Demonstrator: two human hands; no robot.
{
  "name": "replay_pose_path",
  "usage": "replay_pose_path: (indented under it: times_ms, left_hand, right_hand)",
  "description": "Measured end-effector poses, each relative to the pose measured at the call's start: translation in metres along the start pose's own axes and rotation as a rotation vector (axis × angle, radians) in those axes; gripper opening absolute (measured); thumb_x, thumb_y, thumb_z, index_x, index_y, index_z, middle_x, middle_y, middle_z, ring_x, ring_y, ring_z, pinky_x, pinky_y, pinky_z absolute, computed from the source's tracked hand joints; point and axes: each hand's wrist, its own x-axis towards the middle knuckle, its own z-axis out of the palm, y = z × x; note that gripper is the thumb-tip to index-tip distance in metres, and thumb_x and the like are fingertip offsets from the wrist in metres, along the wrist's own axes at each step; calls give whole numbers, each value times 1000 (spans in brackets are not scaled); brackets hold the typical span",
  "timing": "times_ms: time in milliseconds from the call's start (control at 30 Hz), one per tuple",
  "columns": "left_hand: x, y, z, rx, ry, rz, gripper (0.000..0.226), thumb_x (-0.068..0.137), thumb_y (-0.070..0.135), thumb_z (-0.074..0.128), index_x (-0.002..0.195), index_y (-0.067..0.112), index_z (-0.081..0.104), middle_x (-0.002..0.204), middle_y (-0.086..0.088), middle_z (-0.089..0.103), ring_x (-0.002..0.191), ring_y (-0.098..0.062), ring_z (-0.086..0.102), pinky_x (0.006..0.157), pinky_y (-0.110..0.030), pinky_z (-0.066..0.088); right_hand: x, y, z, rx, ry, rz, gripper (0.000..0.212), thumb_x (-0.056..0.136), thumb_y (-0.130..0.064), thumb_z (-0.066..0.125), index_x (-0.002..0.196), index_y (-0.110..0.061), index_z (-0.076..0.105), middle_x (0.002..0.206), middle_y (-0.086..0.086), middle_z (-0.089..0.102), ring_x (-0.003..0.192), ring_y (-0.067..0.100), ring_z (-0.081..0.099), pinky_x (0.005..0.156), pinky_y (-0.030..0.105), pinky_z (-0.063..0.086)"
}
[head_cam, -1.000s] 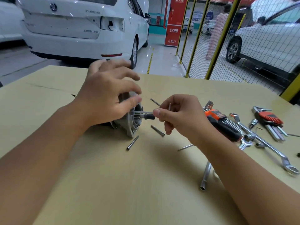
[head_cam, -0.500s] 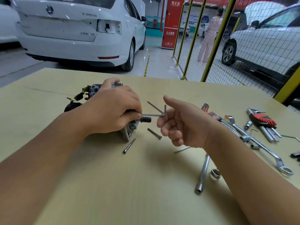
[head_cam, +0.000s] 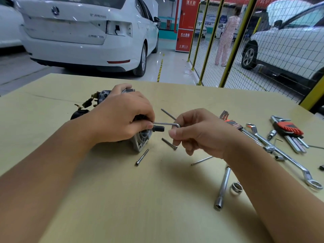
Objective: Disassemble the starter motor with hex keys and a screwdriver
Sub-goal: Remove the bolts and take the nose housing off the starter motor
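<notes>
The starter motor [head_cam: 141, 141] lies on its side on the wooden table [head_cam: 140, 199], grey flange facing me, wires at its far end. My left hand [head_cam: 122, 118] grips it from above. A silver hex key [head_cam: 166, 124] sticks out of the motor's front, just above the black shaft tip [head_cam: 158, 128]. My right hand [head_cam: 199, 130] pinches the key's bent end between thumb and fingers. Three long loose bolts [head_cam: 142, 156] [head_cam: 169, 143] [head_cam: 168, 114] lie around the motor.
Right of my hands lie a folding hex key set with red holder [head_cam: 289, 130], another tool set [head_cam: 233, 123], a long ring spanner [head_cam: 284, 155], a socket extension [head_cam: 222, 186], a loose socket [head_cam: 236, 186] and a thin rod [head_cam: 201, 160]. Cars and a yellow mesh fence stand beyond the table.
My left hand dropped from hovering over the motor to gripping it. My right hand loosened, then closed on the hex key's bent end, which now points down instead of up.
</notes>
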Motion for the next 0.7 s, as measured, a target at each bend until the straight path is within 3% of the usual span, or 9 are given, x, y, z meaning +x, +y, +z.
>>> replay_pose_path:
  times_ms: [100, 200, 267, 400, 467, 567, 700]
  left_hand:
    - [-1, -2, 0, -8, -16, -2, 15, 90, 42, 58, 92, 35, 72, 93, 23, 69, 114, -4, 60, 121, -56, 16]
    - [-2, -2, 0, -3, -21, 11, 16, 92, 41, 58, 92, 36, 74, 94, 24, 69, 116, -3, 59, 118, -60, 18]
    - [-1, -1, 1, -10, -10, 6, 14, 91, 41, 59, 90, 36, 73, 92, 24, 68, 115, -4, 59, 118, -60, 18]
    - [-1, 0, 1, -9, 11, -7, 14, 90, 40, 60, 88, 35, 72, 90, 25, 67, 114, -5, 61, 117, -60, 20]
    - [-1, 1, 1, -6, 16, -1, 14, 90, 41, 60, 87, 34, 73, 89, 24, 68, 113, -5, 61, 116, -60, 21]
    - [-1, 0, 1, -8, 21, 3, 15, 90, 41, 60, 87, 34, 73, 88, 24, 68, 111, -4, 61, 117, -59, 22]
    - [-1, 0, 1, -8, 24, 7, 10, 89, 42, 62, 86, 37, 71, 87, 26, 66, 111, -3, 61, 116, -59, 22]
  right_hand:
    - [2, 3, 1, -366, 163, -229, 14, 83, -7, 80, 73, -9, 70, 58, 7, 68, 43, 19, 59, 44, 21, 44]
    - [3, 4, 2, -589, 251, -318, 17, 83, -9, 81, 73, -10, 67, 51, -2, 64, 43, 16, 63, 45, 19, 44]
    - [2, 2, 3, -474, 224, -259, 19, 87, -19, 79, 76, -8, 69, 58, 4, 69, 43, 18, 63, 43, 22, 46]
    - [-1, -4, 6, -156, 112, 210, 70, 95, -67, 49, 75, -3, 72, 72, 21, 73, 40, 23, 55, 43, 27, 47]
    - [0, -3, 4, -122, 71, 313, 70, 95, -67, 48, 63, -10, 71, 65, 18, 69, 36, 21, 47, 41, 23, 42]
    - [0, -1, 0, 36, 49, 353, 57, 90, -64, 60, 60, -15, 64, 59, 11, 59, 34, 15, 36, 40, 18, 32]
    - [3, 2, 1, 143, 77, 207, 43, 92, -40, 69, 58, -17, 59, 59, 8, 54, 37, 13, 33, 42, 20, 32]
